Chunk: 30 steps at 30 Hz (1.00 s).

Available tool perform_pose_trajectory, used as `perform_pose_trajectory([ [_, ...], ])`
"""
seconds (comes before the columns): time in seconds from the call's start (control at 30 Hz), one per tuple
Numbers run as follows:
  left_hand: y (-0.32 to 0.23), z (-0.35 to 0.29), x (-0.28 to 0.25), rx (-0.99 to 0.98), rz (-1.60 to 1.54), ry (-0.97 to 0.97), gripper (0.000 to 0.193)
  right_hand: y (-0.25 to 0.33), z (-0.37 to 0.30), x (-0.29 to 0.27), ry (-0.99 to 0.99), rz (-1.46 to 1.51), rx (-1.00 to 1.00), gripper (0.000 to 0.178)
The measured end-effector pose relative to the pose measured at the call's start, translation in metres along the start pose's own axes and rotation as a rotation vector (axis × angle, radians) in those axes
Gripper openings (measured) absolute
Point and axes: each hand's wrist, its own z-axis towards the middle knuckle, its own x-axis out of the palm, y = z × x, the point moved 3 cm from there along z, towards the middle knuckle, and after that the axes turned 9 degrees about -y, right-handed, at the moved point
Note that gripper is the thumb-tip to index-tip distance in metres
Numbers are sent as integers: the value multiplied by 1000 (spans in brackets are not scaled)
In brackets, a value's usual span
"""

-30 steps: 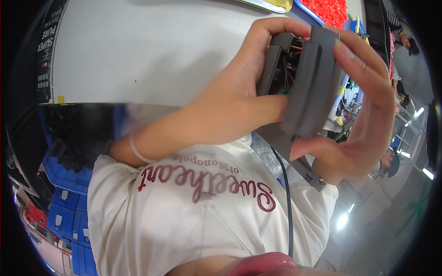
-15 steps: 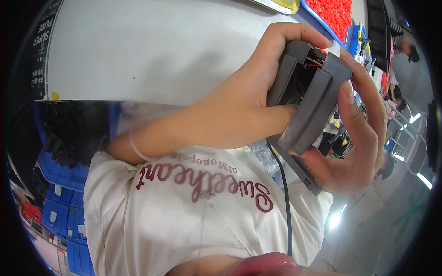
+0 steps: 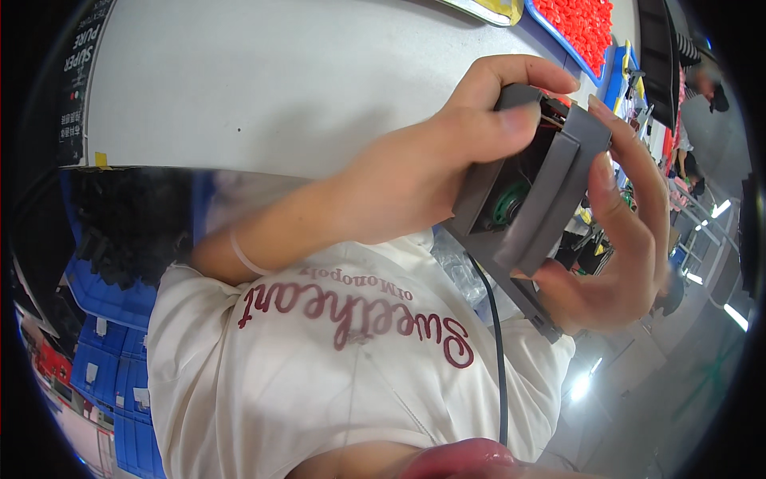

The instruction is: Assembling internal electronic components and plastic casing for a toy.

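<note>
Both my hands hold a dark grey plastic housing (image 3: 550, 203) in the air, tilted, beyond the table's near edge. My left hand (image 3: 447, 144) grips its left side, the thumb lying across the upper part of the opening and the fingers bent over the top. A green round part with a dark centre (image 3: 507, 204) shows inside, and thin orange-red wires show near the upper end. Around the right side curls my right hand (image 3: 622, 231), fingertips on the upper right edge and thumb low on the housing. A black cable (image 3: 496, 343) hangs below; its upper end is hidden.
A white table (image 3: 239, 88) spans the upper left. Beyond the housing is a blue tray of small red parts (image 3: 578, 32), beside a yellow-edged tray (image 3: 503, 12). At left, a blue bin holds black parts (image 3: 120, 231), above stacked blue bins (image 3: 104, 367). Clear plastic (image 3: 463, 275) lies below my hands.
My left thumb has come out of the housing's opening and moved up to its upper part, uncovering the green round part. The housing has dropped slightly; my right hand keeps its grip.
</note>
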Motion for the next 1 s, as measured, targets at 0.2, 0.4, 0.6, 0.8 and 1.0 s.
perform_pose_trajectory([
  [0.2, 2, -5, 6, 108, 349, -119, 54, 8, 5, -4, 72, -169, -122, 68],
  [0.4, 3, -4, 8, 184, 400, -118, 46, 10, 0, -2, 4, -262, -202, 70],
  [0.6, 1, -4, 11, 171, 396, -195, 36, 10, 2, 0, -44, -175, -165, 72],
  [0.8, -1, -4, 12, 155, 397, -200, 32, 16, 3, 1, -10, -277, -217, 66],
  [1.0, -2, -4, 12, 109, 330, -167, 31, 11, 4, 4, -89, -144, -198, 63],
])
